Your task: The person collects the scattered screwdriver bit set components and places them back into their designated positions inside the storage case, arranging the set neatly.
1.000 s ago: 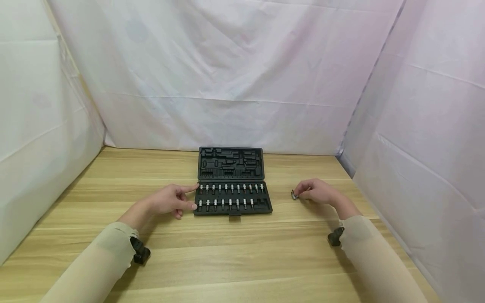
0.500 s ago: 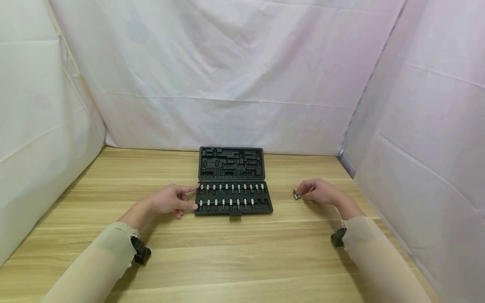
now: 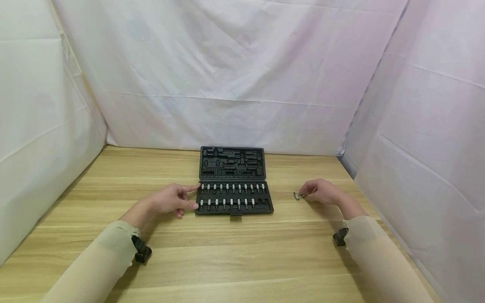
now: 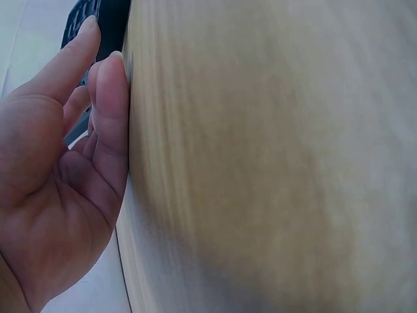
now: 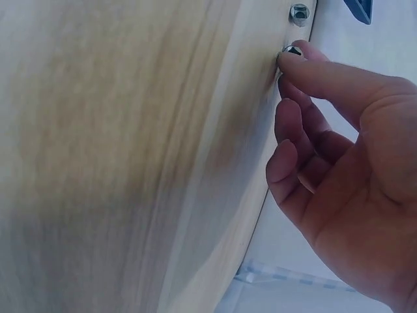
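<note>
A black socket case (image 3: 226,195) lies open on the wooden table, with two rows of silver bit sockets in its near half. Thumb and index finger of my left hand (image 3: 172,202) are spread along the case's left edge, their tips touching it. Right of the case, my right hand (image 3: 320,192) pinches a small bit socket (image 5: 294,50) between thumb and index finger, close over the table. Another bit socket (image 3: 297,195) lies on the wood just left of those fingertips. My fingers hide most of the held one.
The moulded lid (image 3: 232,163) is folded back toward the rear cloth. Vacant slots (image 3: 262,203) show at the right end of the near row. White cloth (image 3: 227,84) hangs behind the table (image 3: 227,261) and along both sides.
My right hand has shifted slightly right, drawing one bit socket away from the other, which now lies apart on the table. My left hand stays at the case's edge.
</note>
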Demonstrator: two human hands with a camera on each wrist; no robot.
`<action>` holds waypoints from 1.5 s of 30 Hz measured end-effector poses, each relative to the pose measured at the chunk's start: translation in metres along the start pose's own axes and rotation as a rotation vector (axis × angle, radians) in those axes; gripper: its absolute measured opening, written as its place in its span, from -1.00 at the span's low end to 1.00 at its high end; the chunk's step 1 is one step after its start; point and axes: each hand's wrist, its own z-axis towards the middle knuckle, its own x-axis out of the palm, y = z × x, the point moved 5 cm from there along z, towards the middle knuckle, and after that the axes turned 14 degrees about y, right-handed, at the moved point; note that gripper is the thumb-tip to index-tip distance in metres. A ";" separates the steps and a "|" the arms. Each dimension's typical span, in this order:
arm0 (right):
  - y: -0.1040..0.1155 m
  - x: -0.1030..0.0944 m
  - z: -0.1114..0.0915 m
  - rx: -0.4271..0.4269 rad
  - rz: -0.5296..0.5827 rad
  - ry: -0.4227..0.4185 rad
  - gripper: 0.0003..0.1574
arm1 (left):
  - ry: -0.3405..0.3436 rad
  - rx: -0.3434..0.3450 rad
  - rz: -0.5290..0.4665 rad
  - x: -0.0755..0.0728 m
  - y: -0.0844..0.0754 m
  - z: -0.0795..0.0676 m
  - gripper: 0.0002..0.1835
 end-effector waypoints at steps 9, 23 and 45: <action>0.001 -0.004 -0.007 0.005 -0.042 -0.077 -0.89 | -0.001 -0.004 0.005 0.000 0.000 0.000 -0.02; 0.040 0.000 0.002 -0.109 0.293 -0.129 -0.64 | 0.000 -0.007 -0.006 -0.001 0.000 0.000 -0.02; 0.101 0.038 0.029 -0.206 0.464 -0.013 -0.53 | 0.002 -0.010 -0.006 -0.001 0.001 0.001 -0.02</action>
